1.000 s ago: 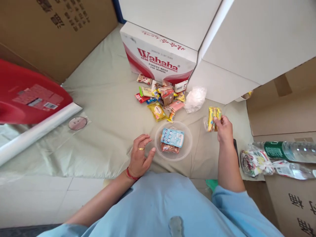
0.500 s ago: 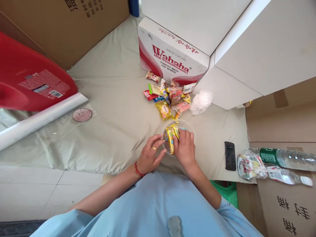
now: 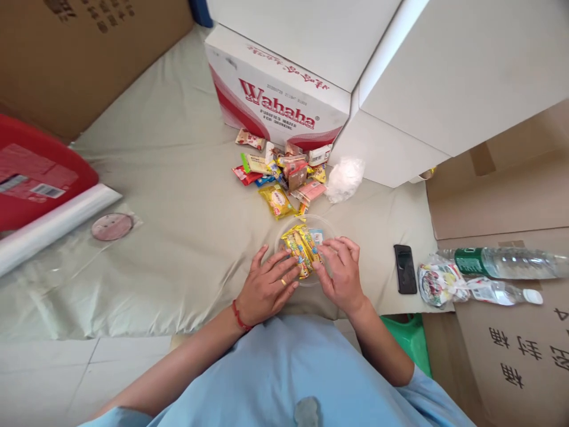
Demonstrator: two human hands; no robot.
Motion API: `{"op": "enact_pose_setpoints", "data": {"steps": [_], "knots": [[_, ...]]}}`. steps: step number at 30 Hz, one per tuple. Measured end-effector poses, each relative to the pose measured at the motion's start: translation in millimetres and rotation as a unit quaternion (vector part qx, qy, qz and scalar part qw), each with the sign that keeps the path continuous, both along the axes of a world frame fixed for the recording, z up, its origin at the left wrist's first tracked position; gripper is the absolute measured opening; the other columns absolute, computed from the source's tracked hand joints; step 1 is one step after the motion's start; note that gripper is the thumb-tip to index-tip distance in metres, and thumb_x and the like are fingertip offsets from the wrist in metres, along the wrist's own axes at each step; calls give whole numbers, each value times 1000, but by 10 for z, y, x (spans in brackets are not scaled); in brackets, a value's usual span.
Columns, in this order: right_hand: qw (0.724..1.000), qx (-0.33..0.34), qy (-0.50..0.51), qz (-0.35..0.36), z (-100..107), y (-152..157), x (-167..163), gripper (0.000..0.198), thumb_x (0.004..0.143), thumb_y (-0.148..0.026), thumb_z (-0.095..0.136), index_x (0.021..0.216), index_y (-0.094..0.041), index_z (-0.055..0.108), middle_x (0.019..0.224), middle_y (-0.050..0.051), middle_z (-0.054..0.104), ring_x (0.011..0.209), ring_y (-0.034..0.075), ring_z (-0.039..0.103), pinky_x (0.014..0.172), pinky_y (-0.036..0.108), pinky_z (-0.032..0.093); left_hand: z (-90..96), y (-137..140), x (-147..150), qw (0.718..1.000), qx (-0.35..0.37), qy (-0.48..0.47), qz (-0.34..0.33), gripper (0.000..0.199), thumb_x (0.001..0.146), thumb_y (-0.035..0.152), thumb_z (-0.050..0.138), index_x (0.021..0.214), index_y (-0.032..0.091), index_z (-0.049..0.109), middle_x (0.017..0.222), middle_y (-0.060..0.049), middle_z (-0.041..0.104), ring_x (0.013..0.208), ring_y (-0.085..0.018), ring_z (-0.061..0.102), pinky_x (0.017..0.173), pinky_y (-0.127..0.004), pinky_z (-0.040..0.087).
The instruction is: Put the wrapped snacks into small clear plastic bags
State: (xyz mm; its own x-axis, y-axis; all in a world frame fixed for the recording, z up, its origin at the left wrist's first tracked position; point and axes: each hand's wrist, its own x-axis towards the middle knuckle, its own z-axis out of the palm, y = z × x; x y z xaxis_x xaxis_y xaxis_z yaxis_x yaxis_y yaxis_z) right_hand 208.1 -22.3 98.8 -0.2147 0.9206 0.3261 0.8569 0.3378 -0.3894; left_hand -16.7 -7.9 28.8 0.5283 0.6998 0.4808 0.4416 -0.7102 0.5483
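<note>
A round clear plastic bowl (image 3: 329,225) sits on the cloth in front of me. Two yellow snack packets (image 3: 299,249) lie side by side in it, and a pale blue packet (image 3: 316,235) shows behind them. My left hand (image 3: 268,286), with a ring and a red bracelet, reaches over the bowl's left rim, fingers stretched out onto the left yellow packet. At the right side is my right hand (image 3: 342,274), fingers apart, with fingertips and thumb by the right packet. Beyond the bowl lies a pile of wrapped snacks (image 3: 288,169), with a yellow packet (image 3: 277,201) nearest.
A Wahaha carton (image 3: 280,98) stands behind the pile, beside a crumpled clear plastic bag (image 3: 345,179). To the right are a black phone (image 3: 405,270) and plastic bottles (image 3: 515,263). At left are a red jug (image 3: 40,172) and a white roll (image 3: 57,228).
My right hand has drawn back to the right from over the packets, uncovering them. My left hand has moved onto the left packet. The camera view has shifted.
</note>
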Motion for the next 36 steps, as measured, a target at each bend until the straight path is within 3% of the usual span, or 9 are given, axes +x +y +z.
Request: {"op": "enact_pose_setpoints", "data": {"steps": [3,6,9,15,22,25,30,34,36], "knots": [[993,-50,-38,100,-26,-150,232,44,95,-45,72,134,-27,69,126,10,72,127,33,53,110,51,46,3,14,37,1000,3,-27,4,38,94,22,64,131,31,67,131,-7,73,136,-27,60,124,-56,36],[989,-51,-75,119,-166,-255,400,31,99,-29,67,130,-27,72,120,5,77,116,27,58,99,44,48,5,40,61,997,16,-63,38,42,93,22,65,135,28,63,134,-12,67,137,-30,58,118,-56,45],[995,-23,-89,46,-284,-299,603,31,100,-13,60,121,-30,75,112,2,80,110,25,59,95,43,45,4,97,13,993,29,-63,92,41,93,20,66,133,27,62,130,-12,64,136,-32,57,113,-56,50],[992,-17,-89,-88,-338,-197,1349,29,100,-17,58,115,-31,79,109,5,79,102,28,54,92,45,47,-44,207,-359,982,32,-13,185,25,94,20,64,118,26,67,125,-13,63,134,-36,58,107,-58,53],[966,3,-108,-236,-422,467,2000,34,94,-18,52,119,-20,75,120,13,73,113,32,55,103,52,46,-270,123,-820,964,-20,45,262,22,97,30,59,118,26,67,134,-17,62,140,-41,53,112,-67,47],[952,37,-107,-285,-262,769,1940,42,92,-19,49,128,-16,71,135,17,65,124,34,53,108,51,45,-395,85,-914,957,-43,74,276,26,98,34,57,120,23,66,132,-19,65,135,-41,57,108,-65,50],[954,63,-55,-289,57,1282,1483,36,101,-26,39,118,-22,71,120,14,69,117,29,59,105,43,46,-485,73,-944,952,-47,88,288,28,95,34,59,117,20,68,130,-19,68,127,-39,63,105,-60,52],[966,28,-22,-256,43,1857,1124,46,99,-39,52,139,-18,57,132,16,63,114,28,61,100,41,50,-486,81,-942,952,-42,93,288,28,95,33,59,117,20,70,128,-17,70,126,-37,64,106,-57,53],[965,-17,-25,-262,0,2095,1031,48,94,-38,60,136,-15,58,129,17,64,110,29,62,97,42,50,-490,80,-943,953,-45,85,289,27,95,34,58,116,20,70,127,-17,70,126,-36,64,107,-56,52]]}}
